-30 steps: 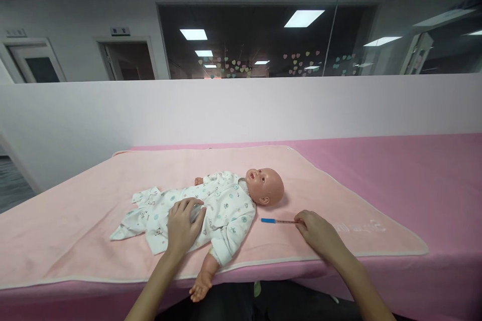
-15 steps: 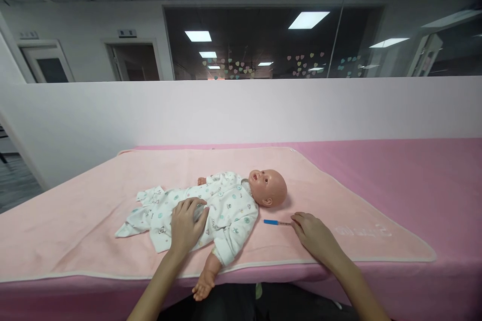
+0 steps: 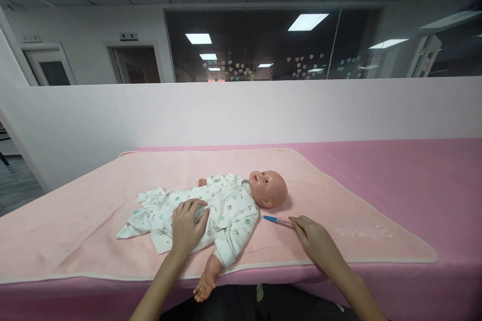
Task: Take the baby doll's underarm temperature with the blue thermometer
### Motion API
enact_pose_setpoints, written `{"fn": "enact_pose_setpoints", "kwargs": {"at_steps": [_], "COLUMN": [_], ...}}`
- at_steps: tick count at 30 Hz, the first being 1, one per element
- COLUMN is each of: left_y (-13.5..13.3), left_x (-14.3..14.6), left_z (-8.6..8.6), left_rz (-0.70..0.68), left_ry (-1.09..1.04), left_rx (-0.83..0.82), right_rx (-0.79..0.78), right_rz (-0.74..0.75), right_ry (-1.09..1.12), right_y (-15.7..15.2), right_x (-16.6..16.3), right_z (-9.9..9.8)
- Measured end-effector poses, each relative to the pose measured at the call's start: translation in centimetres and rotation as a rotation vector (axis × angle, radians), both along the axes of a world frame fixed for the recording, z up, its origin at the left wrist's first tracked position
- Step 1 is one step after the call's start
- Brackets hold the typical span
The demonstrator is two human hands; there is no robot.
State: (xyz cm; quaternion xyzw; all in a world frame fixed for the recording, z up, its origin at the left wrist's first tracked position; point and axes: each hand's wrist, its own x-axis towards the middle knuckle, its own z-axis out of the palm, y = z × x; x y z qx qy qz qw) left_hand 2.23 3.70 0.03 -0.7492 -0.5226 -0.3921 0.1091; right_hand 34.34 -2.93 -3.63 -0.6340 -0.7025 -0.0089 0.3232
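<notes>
Thin blue-tipped thermometer (image 3: 276, 220) lies left-right on pale pink blanket (image 3: 94, 210) beside head of plastic baby doll (image 3: 229, 203), blue end dollward; right hand (image 3: 314, 241) nearer, fingertips narrowed at its other end, grip unclear; left hand (image 3: 186, 225) flat, open, on doll's belly.

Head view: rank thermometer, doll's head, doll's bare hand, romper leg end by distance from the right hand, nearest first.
1. thermometer, at the right hand's fingertips.
2. doll's head, beyond it, up-left.
3. doll's bare hand, low left, past the blanket's front edge.
4. romper leg end, far left.
</notes>
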Motion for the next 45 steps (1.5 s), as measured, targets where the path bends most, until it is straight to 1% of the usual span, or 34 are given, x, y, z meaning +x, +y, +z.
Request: {"fn": "enact_pose_setpoints", "kwargs": {"at_steps": [2,5,8,11,13,15,18,20,23,27,30,32,33,35,38,39,41,43,45], "left_y": [0.0,0.0,0.0,0.0,0.0,0.0,0.0,0.0,0.0,0.1,0.1,0.1,0.1,0.2,0.2,0.2,0.2,0.1,0.1], "left_x": [0.0,0.0,0.0,0.0,0.0,0.0,0.0,0.0,0.0,0.0,0.0,-0.1,-0.1,-0.1,-0.1,-0.1,-0.1,0.0,0.0], "left_z": [0.0,0.0,0.0,0.0,-0.1,-0.1,-0.1,-0.1,-0.2,-0.2,-0.3,-0.3,-0.3,-0.3,-0.3,-0.3,-0.3,-0.2,-0.2], "left_rz": [0.002,0.005,0.007,0.010,0.008,0.003,0.007,0.013,0.014,0.022,0.020,0.019,0.019,0.019,0.017,0.015,0.008,0.005,0.008], "left_ry": [-0.002,-0.001,-0.001,-0.003,-0.002,0.000,0.003,0.003,0.004,-0.001,-0.003,-0.004,-0.004,-0.001,0.002,0.002,0.003,0.001,0.002], "left_rx": [0.002,0.000,-0.007,-0.011,-0.008,-0.007,-0.012,-0.015,-0.017,-0.022,-0.026,-0.024,-0.022,-0.014,-0.007,-0.008,-0.008,-0.007,-0.006], "right_rx": [0.018,0.036,0.034,0.013,-0.007,-0.006,0.009,-0.010,-0.093,-0.263,-0.300,-0.272,-0.253,-0.242,-0.343,-0.362,-0.336,-0.303,-0.314], "right_rz": [0.029,0.010,0.019,0.048,0.039,-0.018,-0.150,-0.205,-0.258,-0.382,-0.452,-0.446,-0.414,-0.287,0.022,0.092,0.134,0.145,0.194], "right_ry": [0.117,0.243,0.269,0.246,0.220,0.151,-0.050,-0.176,-0.274,-0.234,-0.137,-0.022,0.066,0.326,0.820,0.946,1.084,1.138,1.184], "right_y": [-0.3,-0.4,-0.1,0.4,0.7,1.3,2.5,3.3,4.1,4.5,4.7,4.8,4.9,4.9,4.5,4.3,3.9,3.6,3.3], "right_x": [-0.3,-0.6,-0.8,-1.0,-1.0,-0.8,0.0,0.7,1.4,1.3,1.2,1.2,1.3,1.5,1.6,1.6,1.3,1.0,0.7], "right_z": [1.1,2.6,3.6,4.0,4.0,3.7,2.9,2.3,2.0,2.1,2.0,1.9,1.8,1.9,2.7,3.2,4.4,5.6,6.7]}}
